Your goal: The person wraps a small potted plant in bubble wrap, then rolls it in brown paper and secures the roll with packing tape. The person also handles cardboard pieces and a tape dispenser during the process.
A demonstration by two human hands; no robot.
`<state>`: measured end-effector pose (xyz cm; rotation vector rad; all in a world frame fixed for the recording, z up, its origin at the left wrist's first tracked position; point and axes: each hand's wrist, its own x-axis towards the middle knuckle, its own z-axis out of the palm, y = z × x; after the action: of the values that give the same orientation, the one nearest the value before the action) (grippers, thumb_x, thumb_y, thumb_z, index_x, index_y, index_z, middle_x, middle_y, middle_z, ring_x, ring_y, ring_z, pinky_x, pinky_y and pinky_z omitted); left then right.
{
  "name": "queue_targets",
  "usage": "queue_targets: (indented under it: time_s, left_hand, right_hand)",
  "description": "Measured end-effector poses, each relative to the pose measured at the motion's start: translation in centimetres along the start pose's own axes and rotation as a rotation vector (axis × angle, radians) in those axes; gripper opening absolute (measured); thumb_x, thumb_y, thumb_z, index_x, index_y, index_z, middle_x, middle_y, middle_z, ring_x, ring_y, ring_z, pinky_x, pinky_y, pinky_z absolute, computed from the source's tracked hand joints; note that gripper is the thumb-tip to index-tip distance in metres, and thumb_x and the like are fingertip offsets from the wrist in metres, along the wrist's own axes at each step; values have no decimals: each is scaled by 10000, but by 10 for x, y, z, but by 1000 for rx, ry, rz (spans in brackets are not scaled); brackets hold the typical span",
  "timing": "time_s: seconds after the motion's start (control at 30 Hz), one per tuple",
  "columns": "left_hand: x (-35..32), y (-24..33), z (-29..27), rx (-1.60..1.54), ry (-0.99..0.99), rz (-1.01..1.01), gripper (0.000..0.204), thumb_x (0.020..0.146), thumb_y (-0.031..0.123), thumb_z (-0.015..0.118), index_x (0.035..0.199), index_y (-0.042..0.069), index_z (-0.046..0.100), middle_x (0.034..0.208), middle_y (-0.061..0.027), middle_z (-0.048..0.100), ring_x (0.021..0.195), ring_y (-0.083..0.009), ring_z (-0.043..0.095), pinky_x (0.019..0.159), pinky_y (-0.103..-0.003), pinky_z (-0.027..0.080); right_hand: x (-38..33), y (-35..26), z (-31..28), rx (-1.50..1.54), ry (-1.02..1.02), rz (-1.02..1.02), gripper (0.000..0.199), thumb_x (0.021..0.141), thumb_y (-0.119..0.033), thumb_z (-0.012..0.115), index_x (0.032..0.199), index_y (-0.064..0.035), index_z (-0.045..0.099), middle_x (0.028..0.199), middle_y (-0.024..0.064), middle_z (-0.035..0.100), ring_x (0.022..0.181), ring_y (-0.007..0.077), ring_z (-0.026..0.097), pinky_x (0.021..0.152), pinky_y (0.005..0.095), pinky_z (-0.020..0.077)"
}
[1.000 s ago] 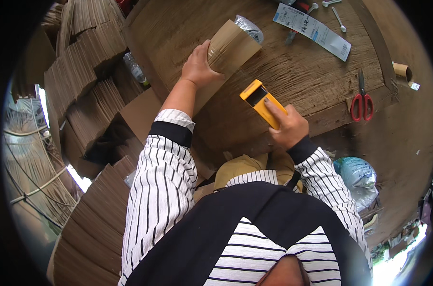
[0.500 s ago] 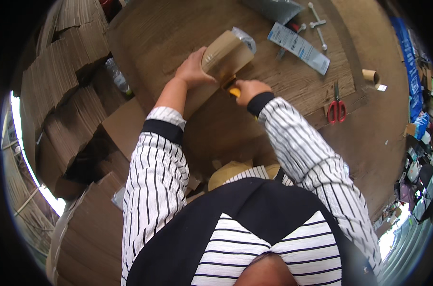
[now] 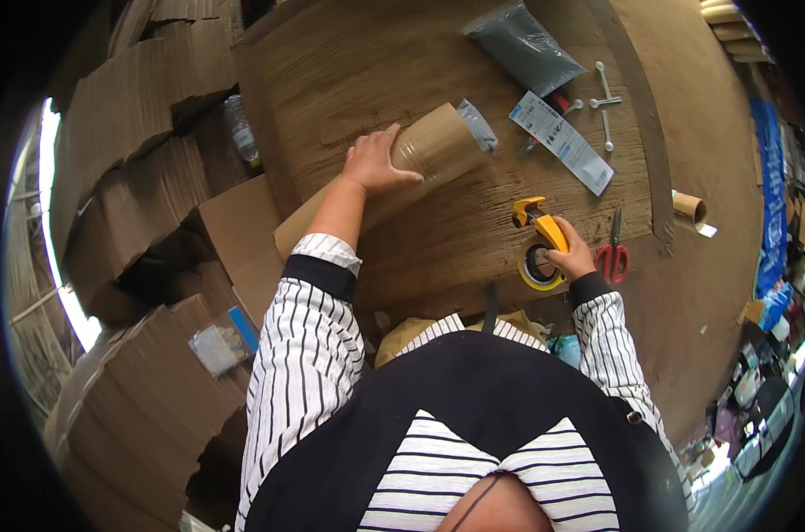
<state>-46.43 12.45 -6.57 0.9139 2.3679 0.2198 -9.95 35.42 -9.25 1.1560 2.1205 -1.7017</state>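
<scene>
Right hand [image 3: 573, 259] grip clenched on yellow tape gun [image 3: 537, 241], now pulled back to tabletop [image 3: 402, 53] edge; half second ago it was up against parcel [image 3: 420, 164]. Taping pass looks finished. Left hand [image 3: 376, 162] lies flat, fingers spread, pressing parcel top, grasping nothing. Parcel: brown, glossy with tape, lying mid-tabletop, plastic bag end poking out far side. Scissors [image 3: 612, 255] just beside right hand.

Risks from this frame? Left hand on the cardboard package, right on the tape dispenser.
1. The left hand presses the cardboard package only near one end; it might pivot or slide on the wooden table.
2. The right hand rests on the yellow tape dispenser, whose cutting edge could nick fingers.
3. The red scissors lie right beside that hand and could get knocked.
</scene>
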Motion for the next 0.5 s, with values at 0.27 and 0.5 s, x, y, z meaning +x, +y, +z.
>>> queue_targets:
  time_s: [0.27, 0.5]
  left_hand:
    - [-2, 10, 10, -151, -91, -162, 1076, 542, 571, 829, 1412, 72, 436, 1385, -138, 502, 1298, -349, 420, 1103, -446, 316]
    - [-4, 58, 1, 40, -185, -206, 1091, 523, 526, 867, 1414, 87, 417, 1421, -175, 460, 1300, -330, 430, 1092, -454, 308]
  right_hand:
    - [4, -16, -32, -148, -105, -27, 739, 691, -135, 647, 1401, -130, 442, 1257, 174, 604, 1140, 310, 599, 963, 320, 463]
    - [27, -23, -59, -695, -357, -29, 754, 711, -240, 759, 1402, -151, 472, 1304, 200, 536, 1200, 364, 518, 1027, 435, 402]
